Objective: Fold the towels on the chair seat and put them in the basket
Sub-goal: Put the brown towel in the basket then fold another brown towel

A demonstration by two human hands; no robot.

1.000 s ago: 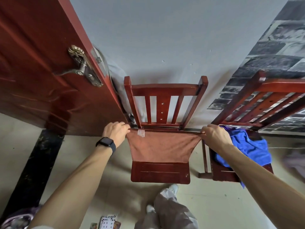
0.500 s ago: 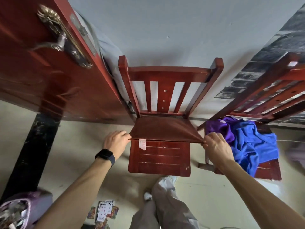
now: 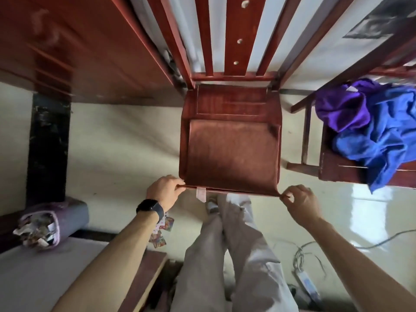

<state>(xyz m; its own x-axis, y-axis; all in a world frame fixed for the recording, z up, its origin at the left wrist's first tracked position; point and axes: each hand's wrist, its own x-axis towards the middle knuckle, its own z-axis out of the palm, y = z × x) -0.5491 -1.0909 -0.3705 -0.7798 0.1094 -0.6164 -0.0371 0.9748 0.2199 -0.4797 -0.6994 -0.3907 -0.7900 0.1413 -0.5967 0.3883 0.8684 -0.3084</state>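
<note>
Two hands hold one brown towel spread over the seat of our chair, and we go from the left. At the far left a purple container stuffed with scraps lies on its side on the floor, below the red wooden door. Some coloured cards lie on the floor beside our left forearm, which wears a black watch. Our left hand pinches the towel's near left corner at the front left corner of the seat, a white label hanging from the hem just beside it. The towel covers the front part of the seat and reaches both side edges; the back strip of wood stays bare. Our pale trouser legs stand below the front edge. Our right hand pinches the near right corner, held just off the front right corner of the seat. A white cable trails on the floor to the right. On the second chair at the right edge, a blue towel and a purple towel lie crumpled together, the blue one spilling over the seat's front edge.
</note>
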